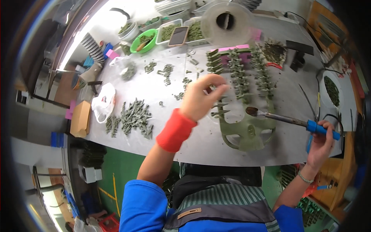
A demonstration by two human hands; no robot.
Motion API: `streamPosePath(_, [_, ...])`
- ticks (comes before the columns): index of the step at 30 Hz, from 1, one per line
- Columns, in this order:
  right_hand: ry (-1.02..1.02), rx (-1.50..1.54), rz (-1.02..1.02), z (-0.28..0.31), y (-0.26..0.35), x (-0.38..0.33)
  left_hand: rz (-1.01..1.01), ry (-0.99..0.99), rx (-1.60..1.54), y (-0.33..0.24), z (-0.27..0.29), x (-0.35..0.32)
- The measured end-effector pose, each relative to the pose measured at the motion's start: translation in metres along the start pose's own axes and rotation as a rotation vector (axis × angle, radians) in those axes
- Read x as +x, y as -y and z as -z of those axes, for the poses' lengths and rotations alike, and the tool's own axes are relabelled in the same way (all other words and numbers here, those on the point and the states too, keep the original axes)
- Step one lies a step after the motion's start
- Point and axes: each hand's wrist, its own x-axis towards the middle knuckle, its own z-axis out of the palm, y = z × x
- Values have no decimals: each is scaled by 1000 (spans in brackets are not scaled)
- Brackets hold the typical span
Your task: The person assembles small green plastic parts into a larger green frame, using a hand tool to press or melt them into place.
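My right hand (322,141) grips the blue handle of a soldering iron (288,118). The iron's dark, broad tip lies over the lower part of an olive-green plastic frame (247,133) on the table. Rows of small green pieces (237,71) run up the frame's long arms. Over the left arm of the frame is my left hand (203,96), with a red wristband. Its thumb and forefinger are curled together in a pinch; whatever sits between them is too small to make out.
Loose green pieces (136,116) are heaped on the grey table at left, beside a white plastic bag (104,102) and cardboard box (80,119). Tubs (169,31), a green bowl (143,40) and a phone (178,36) stand at the back. A white bowl (330,89) and cables are at right.
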Motion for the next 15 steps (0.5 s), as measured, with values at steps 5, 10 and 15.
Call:
streamPosePath(5, [0,44,-29,-7,2,-3,381,-291,686,82,129,-80])
streamPosePath(10, [17,51,-31,-8,-1,-7,618,-246,1139,121,163,-141])
streamPosePath(15, [31,29,-19,-8,8,-10,634,-279,843,130,162,-136])
